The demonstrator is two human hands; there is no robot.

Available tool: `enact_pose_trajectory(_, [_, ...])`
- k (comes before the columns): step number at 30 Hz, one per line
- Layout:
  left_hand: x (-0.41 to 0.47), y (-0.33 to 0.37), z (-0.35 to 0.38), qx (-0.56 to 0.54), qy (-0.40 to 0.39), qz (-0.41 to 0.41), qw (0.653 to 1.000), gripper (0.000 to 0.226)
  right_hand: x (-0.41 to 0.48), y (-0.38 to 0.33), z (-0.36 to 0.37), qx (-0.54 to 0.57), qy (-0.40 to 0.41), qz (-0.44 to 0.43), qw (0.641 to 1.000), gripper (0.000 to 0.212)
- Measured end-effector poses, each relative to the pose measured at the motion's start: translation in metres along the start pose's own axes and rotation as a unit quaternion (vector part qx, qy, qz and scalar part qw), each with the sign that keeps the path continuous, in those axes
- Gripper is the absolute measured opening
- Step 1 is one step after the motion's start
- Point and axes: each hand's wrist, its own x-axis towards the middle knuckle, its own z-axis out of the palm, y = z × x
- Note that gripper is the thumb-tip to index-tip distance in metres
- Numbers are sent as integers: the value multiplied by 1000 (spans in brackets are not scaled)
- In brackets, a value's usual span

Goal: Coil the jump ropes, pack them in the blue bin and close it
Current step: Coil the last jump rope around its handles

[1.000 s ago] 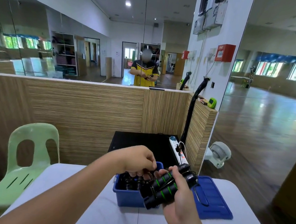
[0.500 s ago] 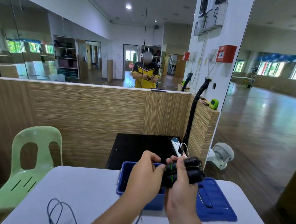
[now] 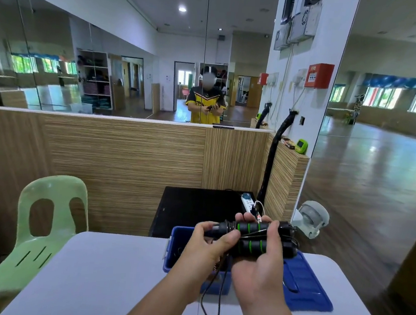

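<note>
Two black jump-rope handles [image 3: 252, 228] with green rings, side by side, are held above the open blue bin [image 3: 175, 254]; the left hand [image 3: 205, 244] curls round their left ends and the right hand [image 3: 263, 263] wraps their middle. One thin black cord [image 3: 202, 301] hangs from them down toward the white desk [image 3: 99, 274]. One blue lid [image 3: 309, 286] lies flat just right of the bin, and one green chair [image 3: 46, 217] stands at the desk's left.
</note>
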Motion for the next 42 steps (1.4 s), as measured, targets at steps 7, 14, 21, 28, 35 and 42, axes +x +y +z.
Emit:
enact_pose_trajectory(7, [3,14,-3,3,-48,65,997,30,3,-4,6,9,12,47,999,42])
enact_pose_trajectory(14, [8,24,-6,-22,-18,110,994,20,4,2,10,-41,-11,86,995,58])
enact_pose_trajectory(21, [21,24,-15,-64,26,129,989,20,-18,16,7,-322,-57,140,935,53])
enact_pose_trajectory(28, [35,17,-20,-78,65,115,988,15,-26,22,-2,-456,-59,121,880,37])
enact_pose_trajectory(35, [32,12,-13,-100,92,89,987,31,-21,27,-14,-487,-92,93,864,34])
enact_pose_trajectory(42, [31,15,-12,-104,140,83,981,27,-12,27,-29,-521,-144,104,835,32])
